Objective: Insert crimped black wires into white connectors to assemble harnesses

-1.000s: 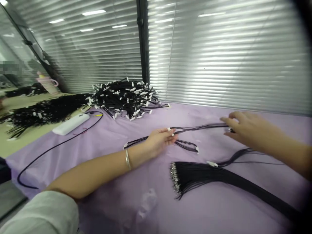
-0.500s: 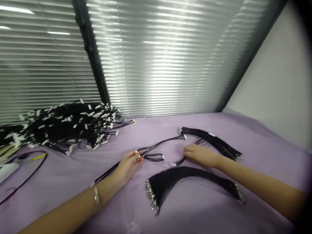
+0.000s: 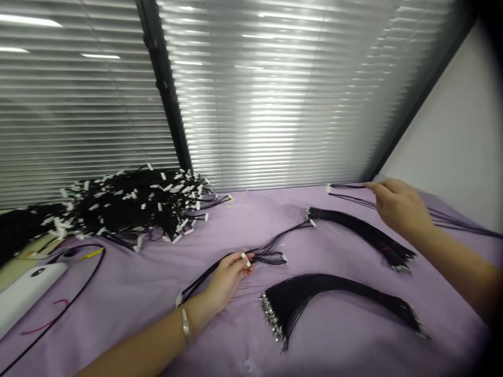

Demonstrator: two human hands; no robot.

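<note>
My left hand (image 3: pixel 228 275) rests on the purple cloth (image 3: pixel 243 340), fingers pinched on a few thin black cords with white tags (image 3: pixel 271 251) that run toward the middle. My right hand (image 3: pixel 396 205) is raised at the far right, fingers closed on several thin black cords (image 3: pixel 348 192) lifted off the cloth, their white-tagged ends pointing left. Between the hands lies a black cord bundle (image 3: pixel 361 233). A second, thicker bundle with metal ends (image 3: pixel 314 296) curves in front of my left hand.
A big heap of black cords with white tags (image 3: pixel 133 204) fills the back left. A white device (image 3: pixel 23 293) with a black cable (image 3: pixel 70 303) lies at the left edge. Closed blinds (image 3: pixel 275 94) stand behind the table, and a white wall (image 3: pixel 463 131) rises at the right.
My right hand rose from the cloth near the middle and went up to the right, taking several cords with it. My left hand stays pinched on its cords. The view shifted slightly.
</note>
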